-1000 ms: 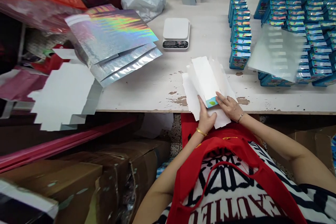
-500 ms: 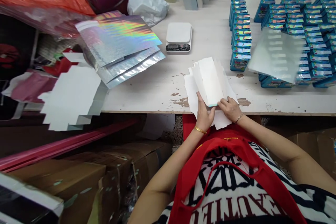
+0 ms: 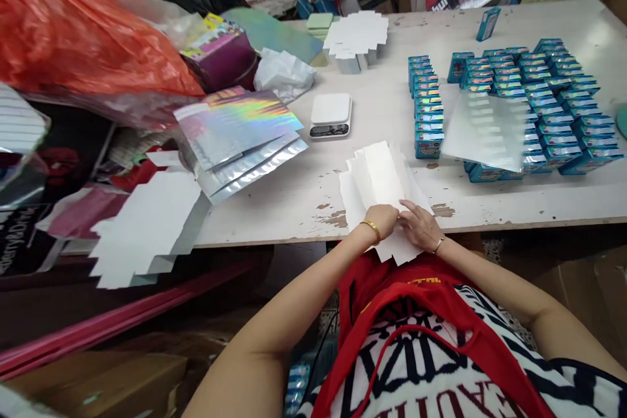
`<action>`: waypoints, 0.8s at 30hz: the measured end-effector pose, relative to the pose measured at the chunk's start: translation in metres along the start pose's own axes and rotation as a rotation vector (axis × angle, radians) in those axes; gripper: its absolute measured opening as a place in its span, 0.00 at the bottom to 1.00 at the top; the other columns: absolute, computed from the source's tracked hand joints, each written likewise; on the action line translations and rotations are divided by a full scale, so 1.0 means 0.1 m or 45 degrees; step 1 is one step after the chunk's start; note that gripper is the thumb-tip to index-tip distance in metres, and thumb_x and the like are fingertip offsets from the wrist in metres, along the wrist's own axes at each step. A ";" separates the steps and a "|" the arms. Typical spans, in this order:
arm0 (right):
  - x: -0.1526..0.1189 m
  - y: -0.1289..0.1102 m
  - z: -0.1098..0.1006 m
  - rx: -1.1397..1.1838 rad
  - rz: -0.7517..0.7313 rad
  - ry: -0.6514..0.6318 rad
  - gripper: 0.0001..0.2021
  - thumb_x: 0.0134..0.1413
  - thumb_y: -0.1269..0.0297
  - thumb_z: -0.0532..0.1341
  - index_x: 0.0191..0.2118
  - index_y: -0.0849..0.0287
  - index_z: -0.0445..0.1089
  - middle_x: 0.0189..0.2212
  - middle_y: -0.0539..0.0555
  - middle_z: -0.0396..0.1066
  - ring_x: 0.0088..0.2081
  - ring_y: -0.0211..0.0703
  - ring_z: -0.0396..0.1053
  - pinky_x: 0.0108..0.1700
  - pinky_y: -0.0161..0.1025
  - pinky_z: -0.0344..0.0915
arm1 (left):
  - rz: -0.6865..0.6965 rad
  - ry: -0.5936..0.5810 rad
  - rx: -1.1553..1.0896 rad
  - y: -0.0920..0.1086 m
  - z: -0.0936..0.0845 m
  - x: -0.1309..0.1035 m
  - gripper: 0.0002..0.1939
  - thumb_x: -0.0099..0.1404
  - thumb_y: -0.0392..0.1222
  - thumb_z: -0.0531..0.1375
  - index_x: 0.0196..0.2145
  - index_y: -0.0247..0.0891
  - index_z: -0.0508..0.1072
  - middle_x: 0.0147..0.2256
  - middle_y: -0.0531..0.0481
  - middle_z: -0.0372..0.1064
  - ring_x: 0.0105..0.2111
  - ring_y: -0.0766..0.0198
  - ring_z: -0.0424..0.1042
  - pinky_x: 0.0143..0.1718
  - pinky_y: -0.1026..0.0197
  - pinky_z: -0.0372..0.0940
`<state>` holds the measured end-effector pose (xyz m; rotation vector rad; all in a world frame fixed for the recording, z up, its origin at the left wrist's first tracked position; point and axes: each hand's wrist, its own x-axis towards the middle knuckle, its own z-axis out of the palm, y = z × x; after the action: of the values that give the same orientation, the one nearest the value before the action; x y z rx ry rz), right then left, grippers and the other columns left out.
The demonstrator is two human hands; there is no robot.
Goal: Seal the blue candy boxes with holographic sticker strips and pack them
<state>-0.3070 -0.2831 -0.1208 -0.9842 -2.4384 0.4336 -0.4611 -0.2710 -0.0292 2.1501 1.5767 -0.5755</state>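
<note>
A white card carton blank [image 3: 381, 170], partly folded, lies on a small stack of flat white blanks [image 3: 350, 199] at the table's front edge. My left hand [image 3: 382, 221] is closed, its fingers curled over the near end of the folded blank. Beside it, my right hand [image 3: 421, 227] grips the same end from the right, index finger stretched over the card. The fingertips of both hands almost meet, and the edge between them is hidden.
A white digital scale [image 3: 331, 115] sits beyond the blanks. Rows of small blue boxes [image 3: 428, 144] stand at right, a translucent sheet [image 3: 482, 130] over some. Holographic sheets [image 3: 240, 130] and more white blanks [image 3: 151, 215] lie left. Another blank stack [image 3: 356, 32] stands at the back.
The camera view has tilted up, showing more of the far table. My left hand has moved from the blank's left side onto its near end, fingers now curled, close to my right hand.
</note>
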 end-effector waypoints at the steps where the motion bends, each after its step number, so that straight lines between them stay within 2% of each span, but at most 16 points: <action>1: -0.01 -0.01 -0.03 0.106 0.065 0.084 0.21 0.65 0.66 0.53 0.62 0.60 0.58 0.65 0.66 0.55 0.57 0.52 0.62 0.54 0.50 0.66 | 0.007 -0.020 0.015 -0.02 -0.02 0.02 0.14 0.67 0.30 0.53 0.45 0.30 0.77 0.45 0.33 0.77 0.49 0.50 0.77 0.48 0.54 0.70; 3: 0.04 -0.05 -0.09 0.270 0.279 0.183 0.34 0.63 0.58 0.57 0.69 0.61 0.44 0.69 0.67 0.46 0.67 0.55 0.52 0.62 0.53 0.61 | 0.024 -0.044 0.061 -0.02 -0.07 0.02 0.14 0.66 0.31 0.54 0.44 0.33 0.77 0.44 0.36 0.78 0.47 0.52 0.78 0.45 0.57 0.70; 4: 0.08 -0.08 -0.13 0.320 0.408 0.192 0.39 0.61 0.56 0.58 0.71 0.62 0.39 0.68 0.69 0.46 0.69 0.57 0.48 0.64 0.54 0.59 | 0.032 -0.048 0.075 0.00 -0.09 0.01 0.14 0.66 0.30 0.53 0.44 0.34 0.78 0.43 0.37 0.78 0.45 0.53 0.78 0.44 0.58 0.70; 5: 0.15 -0.10 -0.16 0.360 0.518 0.152 0.40 0.61 0.56 0.59 0.71 0.63 0.38 0.67 0.70 0.49 0.68 0.57 0.50 0.64 0.54 0.59 | 0.049 -0.048 0.093 0.01 -0.10 0.00 0.16 0.65 0.29 0.53 0.45 0.37 0.77 0.43 0.39 0.79 0.45 0.55 0.78 0.43 0.60 0.70; 7: 0.30 -0.11 -0.21 0.417 0.606 -0.050 0.37 0.61 0.58 0.58 0.70 0.62 0.42 0.62 0.67 0.57 0.62 0.55 0.61 0.61 0.52 0.64 | 0.000 -0.103 0.037 0.01 -0.08 0.01 0.19 0.65 0.28 0.52 0.50 0.37 0.75 0.46 0.39 0.78 0.48 0.55 0.77 0.46 0.59 0.68; 10: 0.50 -0.09 -0.26 0.303 0.615 -0.191 0.33 0.61 0.65 0.53 0.70 0.62 0.46 0.58 0.66 0.62 0.50 0.53 0.71 0.51 0.51 0.71 | -0.009 -0.082 0.024 -0.08 0.05 0.11 0.17 0.65 0.29 0.50 0.42 0.36 0.76 0.47 0.39 0.77 0.50 0.54 0.76 0.49 0.57 0.66; 13: 0.59 -0.11 -0.30 0.179 0.606 -0.232 0.36 0.55 0.68 0.54 0.69 0.63 0.46 0.55 0.65 0.64 0.43 0.53 0.74 0.44 0.50 0.74 | 0.012 0.014 -0.051 -0.20 0.18 0.20 0.15 0.65 0.30 0.50 0.39 0.38 0.75 0.44 0.41 0.77 0.47 0.55 0.76 0.46 0.59 0.65; 16: 0.58 -0.17 -0.31 0.143 0.610 -0.261 0.38 0.52 0.67 0.55 0.69 0.65 0.46 0.56 0.66 0.64 0.44 0.57 0.74 0.44 0.52 0.74 | 0.026 0.070 -0.129 -0.26 0.24 0.21 0.15 0.62 0.28 0.50 0.39 0.38 0.74 0.43 0.42 0.77 0.46 0.58 0.76 0.44 0.61 0.64; 20: 0.59 -0.18 -0.30 0.137 0.605 -0.288 0.39 0.51 0.67 0.55 0.69 0.67 0.46 0.56 0.66 0.64 0.44 0.58 0.74 0.43 0.51 0.73 | 0.034 0.044 -0.181 -0.30 0.23 0.26 0.10 0.60 0.32 0.54 0.35 0.38 0.74 0.37 0.44 0.77 0.42 0.57 0.75 0.41 0.61 0.63; 24: 0.59 -0.13 -0.27 0.148 0.628 -0.306 0.40 0.53 0.66 0.55 0.71 0.59 0.42 0.59 0.65 0.63 0.47 0.60 0.74 0.44 0.52 0.72 | 0.052 0.007 -0.231 -0.30 0.22 0.37 0.06 0.57 0.38 0.57 0.32 0.40 0.74 0.32 0.47 0.75 0.39 0.53 0.76 0.38 0.59 0.63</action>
<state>-0.3371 -0.2474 -0.0739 -1.5606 -2.3184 0.8937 -0.4818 -0.2456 -0.0710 2.0447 1.5218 -0.3978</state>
